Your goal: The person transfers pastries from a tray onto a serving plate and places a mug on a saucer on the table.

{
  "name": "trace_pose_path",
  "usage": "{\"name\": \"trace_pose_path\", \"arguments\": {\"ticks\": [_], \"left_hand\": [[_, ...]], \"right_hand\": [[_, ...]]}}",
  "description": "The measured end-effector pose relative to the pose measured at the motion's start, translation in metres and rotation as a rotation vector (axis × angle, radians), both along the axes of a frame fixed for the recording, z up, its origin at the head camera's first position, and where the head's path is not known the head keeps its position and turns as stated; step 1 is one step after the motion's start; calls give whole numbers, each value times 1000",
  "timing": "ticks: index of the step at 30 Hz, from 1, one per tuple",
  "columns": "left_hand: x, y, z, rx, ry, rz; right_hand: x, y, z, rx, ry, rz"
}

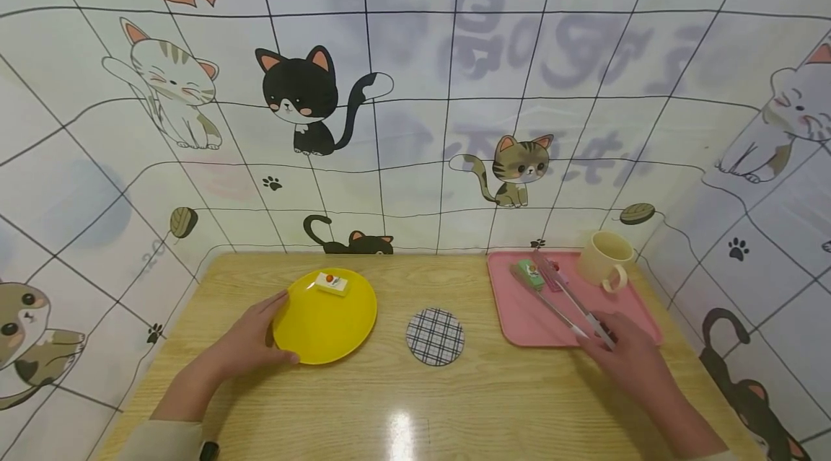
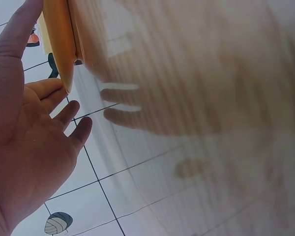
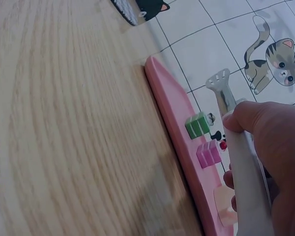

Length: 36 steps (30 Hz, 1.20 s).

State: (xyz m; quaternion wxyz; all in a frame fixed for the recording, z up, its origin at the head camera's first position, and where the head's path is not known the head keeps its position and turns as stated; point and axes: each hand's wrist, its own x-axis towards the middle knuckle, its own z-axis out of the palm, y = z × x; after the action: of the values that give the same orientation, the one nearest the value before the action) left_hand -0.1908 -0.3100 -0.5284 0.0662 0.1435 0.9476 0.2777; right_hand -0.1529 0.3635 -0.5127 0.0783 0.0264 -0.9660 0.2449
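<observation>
My left hand (image 1: 249, 342) touches the left rim of a yellow plate (image 1: 324, 331), thumb at its front edge and fingers farther back; in the left wrist view the fingers look nearly straight. Toward the plate's back lies a small white toy cake slice (image 1: 332, 284) with an orange dot. Over on the right, my right hand (image 1: 626, 360) holds metal tongs (image 3: 243, 172) by the handles. Their spread arms reach over a pink tray (image 1: 529, 327), overlapping a green toy cake (image 1: 531, 274) and a pink toy cake (image 3: 209, 153) in the head view.
A cream mug (image 1: 605, 259) stands at the tray's back right, handle toward me. Between plate and tray, a round checked coaster (image 1: 435, 336) lies on the wooden table (image 1: 337, 410). Cat-patterned sheeting (image 1: 415, 122) rises behind the table and along both sides.
</observation>
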Motion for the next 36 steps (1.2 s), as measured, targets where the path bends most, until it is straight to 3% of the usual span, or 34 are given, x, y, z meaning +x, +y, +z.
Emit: {"name": "trace_pose_path", "arguments": {"ticks": [9,18,36], "left_hand": [[0,-2,-2,-2,-7,7],[0,-2,-3,6,-4,3],[1,0,0,15,-20,-2]], "right_hand": [[4,8,-6,56,7,-7],[5,10,-6,26,-79,-27],[5,8,-6,65,-47,23]]}}
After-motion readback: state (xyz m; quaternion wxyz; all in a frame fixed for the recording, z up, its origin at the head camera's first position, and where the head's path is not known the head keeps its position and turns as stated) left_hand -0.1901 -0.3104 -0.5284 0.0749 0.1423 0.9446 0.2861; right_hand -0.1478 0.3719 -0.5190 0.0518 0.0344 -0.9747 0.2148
